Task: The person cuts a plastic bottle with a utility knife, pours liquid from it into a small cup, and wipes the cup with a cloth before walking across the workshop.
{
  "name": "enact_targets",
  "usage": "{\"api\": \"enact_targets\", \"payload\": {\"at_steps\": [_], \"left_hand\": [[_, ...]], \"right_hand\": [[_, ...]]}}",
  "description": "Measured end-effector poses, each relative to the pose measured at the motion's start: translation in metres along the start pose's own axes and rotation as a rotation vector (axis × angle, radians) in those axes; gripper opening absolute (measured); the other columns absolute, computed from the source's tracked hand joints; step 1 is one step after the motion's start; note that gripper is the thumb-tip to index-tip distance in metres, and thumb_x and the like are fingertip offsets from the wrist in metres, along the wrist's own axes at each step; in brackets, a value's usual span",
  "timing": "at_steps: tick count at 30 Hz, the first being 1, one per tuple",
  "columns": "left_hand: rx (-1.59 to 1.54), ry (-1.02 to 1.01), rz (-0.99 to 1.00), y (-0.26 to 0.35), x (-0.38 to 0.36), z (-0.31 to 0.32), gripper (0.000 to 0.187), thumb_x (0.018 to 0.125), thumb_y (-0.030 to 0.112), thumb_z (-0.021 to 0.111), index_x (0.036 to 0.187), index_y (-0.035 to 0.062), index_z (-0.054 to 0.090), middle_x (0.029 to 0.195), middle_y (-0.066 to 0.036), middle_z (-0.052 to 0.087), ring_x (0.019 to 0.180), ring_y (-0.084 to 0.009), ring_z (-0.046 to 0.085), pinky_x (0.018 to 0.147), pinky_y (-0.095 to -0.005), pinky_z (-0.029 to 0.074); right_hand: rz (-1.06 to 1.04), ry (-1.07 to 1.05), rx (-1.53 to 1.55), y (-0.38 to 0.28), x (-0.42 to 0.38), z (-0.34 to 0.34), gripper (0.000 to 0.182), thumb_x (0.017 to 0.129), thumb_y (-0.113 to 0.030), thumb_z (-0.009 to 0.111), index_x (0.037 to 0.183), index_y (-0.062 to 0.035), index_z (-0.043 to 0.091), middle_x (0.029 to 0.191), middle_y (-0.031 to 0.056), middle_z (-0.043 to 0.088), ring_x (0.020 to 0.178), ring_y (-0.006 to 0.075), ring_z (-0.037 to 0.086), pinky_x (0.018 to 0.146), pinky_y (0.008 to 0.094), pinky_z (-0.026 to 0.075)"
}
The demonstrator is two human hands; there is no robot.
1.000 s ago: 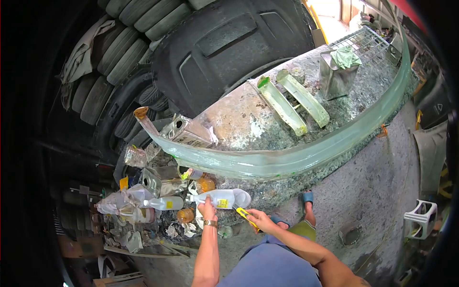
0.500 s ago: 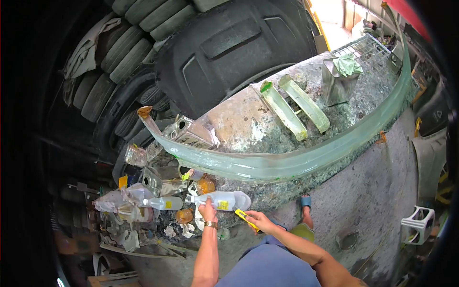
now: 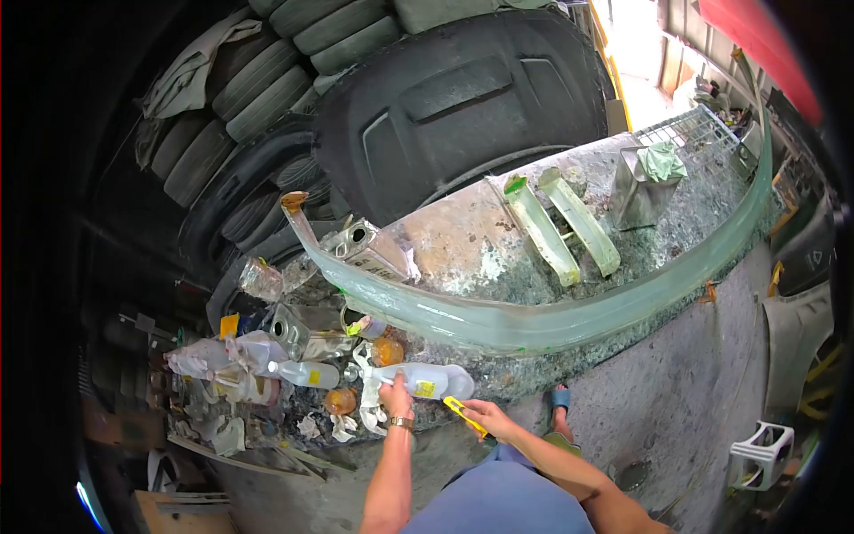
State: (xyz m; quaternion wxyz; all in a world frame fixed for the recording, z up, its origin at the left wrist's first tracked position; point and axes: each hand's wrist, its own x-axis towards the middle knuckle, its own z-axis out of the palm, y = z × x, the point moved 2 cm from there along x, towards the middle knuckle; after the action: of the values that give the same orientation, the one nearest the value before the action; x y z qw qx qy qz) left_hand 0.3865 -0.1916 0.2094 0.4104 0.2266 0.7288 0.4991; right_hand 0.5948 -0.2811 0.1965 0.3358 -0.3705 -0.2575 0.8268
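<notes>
My left hand (image 3: 397, 399), with a watch at the wrist, is closed around a clear plastic bottle (image 3: 427, 377) that has a yellow label and lies on its side over the bench edge. A yellow utility knife (image 3: 464, 416) is gripped in my right hand (image 3: 493, 420); its front end points up at the rounded right end of the bottle. Just left of my left hand lie crumpled white paper (image 3: 370, 409), a second labelled bottle (image 3: 308, 374) and two amber containers, one an orange jar (image 3: 341, 400).
A long pale-green curved bumper-like strip (image 3: 534, 327) spans the bench (image 3: 445, 231). Two narrow moulded pieces (image 3: 543, 231) and a metal can with a green cloth (image 3: 642, 191) stand behind it. Metal tins (image 3: 302, 331) crowd the left. A white stool (image 3: 761, 456) stands at right.
The head view has tilted, so the bench appears slightly lower and further right. Both hands keep their hold on the bottle and the knife, with little other movement.
</notes>
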Motion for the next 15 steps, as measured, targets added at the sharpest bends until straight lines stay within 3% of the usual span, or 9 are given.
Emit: {"api": "enact_targets", "payload": {"at_steps": [5, 6, 8, 13, 15], "left_hand": [[-0.049, 0.029, 0.088, -0.005, 0.014, -0.007, 0.023, 0.083, 0.021, 0.063, 0.071, 0.0031, 0.056, 0.056, 0.002, 0.049, 0.044, -0.0074, 0.040, 0.040, -0.0258, 0.030], [0.023, 0.013, 0.026, 0.008, 0.000, -0.004, 0.021, 0.083, 0.019, 0.063, 0.073, 0.0022, 0.057, 0.058, 0.001, 0.051, 0.047, -0.0067, 0.041, 0.043, -0.0253, 0.031], [0.009, 0.008, 0.060, -0.014, 0.010, -0.005, 0.020, 0.084, 0.019, 0.063, 0.074, 0.0022, 0.058, 0.058, 0.001, 0.051, 0.047, -0.0063, 0.041, 0.043, -0.0254, 0.031], [-0.097, 0.025, 0.084, 0.005, 0.007, -0.011, 0.021, 0.085, 0.020, 0.062, 0.074, 0.0038, 0.055, 0.058, 0.000, 0.050, 0.044, -0.0059, 0.040, 0.040, -0.0250, 0.030], [-0.074, -0.107, -0.011, 0.020, -0.008, -0.012, 0.023, 0.086, 0.023, 0.062, 0.073, 0.0058, 0.052, 0.058, 0.000, 0.049, 0.044, -0.0066, 0.042, 0.038, -0.0239, 0.031]], "right_hand": [[-0.008, -0.043, -0.048, -0.004, 0.002, 0.001, 0.040, 0.092, -0.024, 0.052, 0.126, -0.0041, 0.046, 0.069, 0.0008, 0.050, 0.046, 0.0091, 0.047, 0.041, 0.0261, 0.042], [-0.011, -0.030, -0.043, -0.006, 0.002, -0.001, 0.039, 0.092, -0.024, 0.052, 0.126, -0.0041, 0.047, 0.069, 0.0008, 0.050, 0.046, 0.0089, 0.047, 0.041, 0.0258, 0.042], [-0.009, -0.015, -0.039, -0.004, -0.001, -0.002, 0.039, 0.093, -0.024, 0.052, 0.125, -0.0040, 0.048, 0.069, 0.0007, 0.050, 0.045, 0.0088, 0.047, 0.041, 0.0255, 0.042], [0.023, -0.040, -0.085, -0.016, -0.013, -0.008, 0.038, 0.093, -0.022, 0.051, 0.126, -0.0050, 0.047, 0.069, 0.0007, 0.050, 0.045, 0.0079, 0.048, 0.041, 0.0248, 0.043], [0.028, -0.016, -0.184, -0.027, -0.022, -0.007, 0.036, 0.093, -0.021, 0.051, 0.126, -0.0063, 0.048, 0.068, 0.0003, 0.050, 0.045, 0.0076, 0.047, 0.042, 0.0248, 0.043]]}}
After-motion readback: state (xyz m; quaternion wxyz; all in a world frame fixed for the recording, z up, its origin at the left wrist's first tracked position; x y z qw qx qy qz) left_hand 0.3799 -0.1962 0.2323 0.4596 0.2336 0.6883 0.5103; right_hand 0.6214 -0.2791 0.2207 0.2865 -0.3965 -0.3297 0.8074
